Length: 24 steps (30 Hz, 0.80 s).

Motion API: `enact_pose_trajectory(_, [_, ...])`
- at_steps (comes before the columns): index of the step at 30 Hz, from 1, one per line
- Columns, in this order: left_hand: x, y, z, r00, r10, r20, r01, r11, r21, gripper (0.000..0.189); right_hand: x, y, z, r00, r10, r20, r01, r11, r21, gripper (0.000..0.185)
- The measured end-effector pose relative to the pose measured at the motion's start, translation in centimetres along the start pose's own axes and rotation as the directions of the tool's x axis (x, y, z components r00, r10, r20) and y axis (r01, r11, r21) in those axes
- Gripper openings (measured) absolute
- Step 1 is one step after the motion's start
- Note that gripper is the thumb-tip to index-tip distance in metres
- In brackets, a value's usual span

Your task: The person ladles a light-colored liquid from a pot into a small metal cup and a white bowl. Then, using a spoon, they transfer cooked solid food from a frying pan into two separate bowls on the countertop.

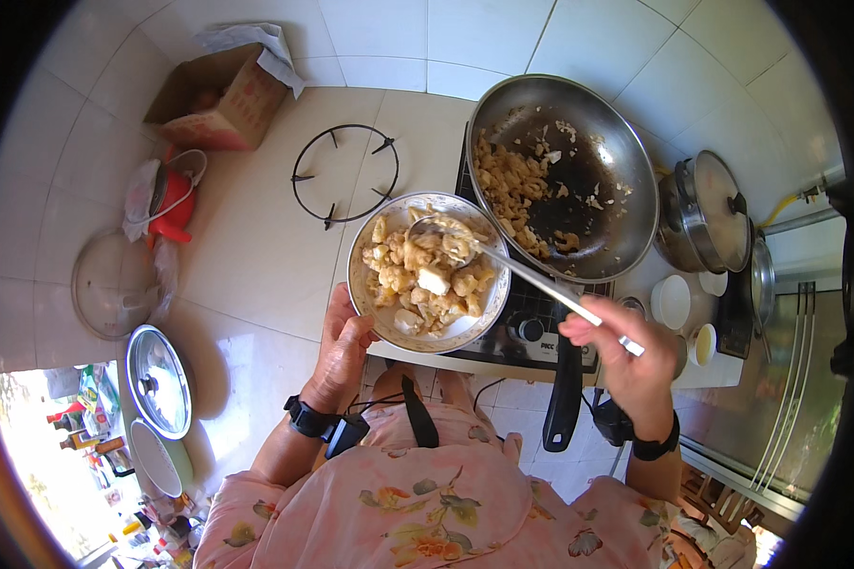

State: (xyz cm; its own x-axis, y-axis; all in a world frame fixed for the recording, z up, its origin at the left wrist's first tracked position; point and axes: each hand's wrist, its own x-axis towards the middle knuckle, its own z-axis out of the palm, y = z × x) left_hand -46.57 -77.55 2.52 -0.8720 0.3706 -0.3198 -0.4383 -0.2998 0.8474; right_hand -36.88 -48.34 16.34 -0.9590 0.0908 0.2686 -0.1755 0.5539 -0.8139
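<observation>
My left hand (pixel 345 341) grips the lower left rim of a patterned plate (pixel 358 299) and holds it up beside the wok. Browned cauliflower-like pieces (pixel 398 274) with some white chunks are heaped on the plate. In my right hand (pixel 630 348) is the handle of a metal ladle (pixel 541 281); its bowl lies in the food on the plate. The wok (pixel 623 235) stands on a cooktop (pixel 534 323), its black handle (pixel 563 405) pointing towards me. More of the cooked food (pixel 509 185) lies along the wok's left side, with small scraps across its dark bottom.
A loose pan-support ring (pixel 295 160) lies on the tiled counter (pixel 256 249). At left are a cardboard box (pixel 235 107), a red kettle (pixel 174 206) and glass lids (pixel 158 384). Right of the wok stand a lidded steel pot (pixel 715 213) and white bowls (pixel 670 301).
</observation>
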Motion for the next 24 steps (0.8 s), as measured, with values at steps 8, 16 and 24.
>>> enact_pose_trajectory(8, [0.0,-0.1,-0.2,1.000,0.002,0.001,-0.002,1.000,0.009,0.039,0.1,-0.9,0.1,0.870,-0.438,0.228,0.491,0.816,-0.307,0.045])
enact_pose_trajectory(16, [0.1,-0.3,-0.1,1.000,0.024,-0.010,-0.024,1.000,0.003,0.044,-1.1,-1.2,0.4,0.816,-0.500,0.290,0.575,0.754,-0.316,0.044])
enact_pose_trajectory(24, [0.1,-1.2,-1.1,0.997,0.075,0.031,-0.075,0.997,0.006,0.059,-1.4,2.2,-0.7,0.959,-0.111,-0.260,0.102,0.994,-0.047,0.027])
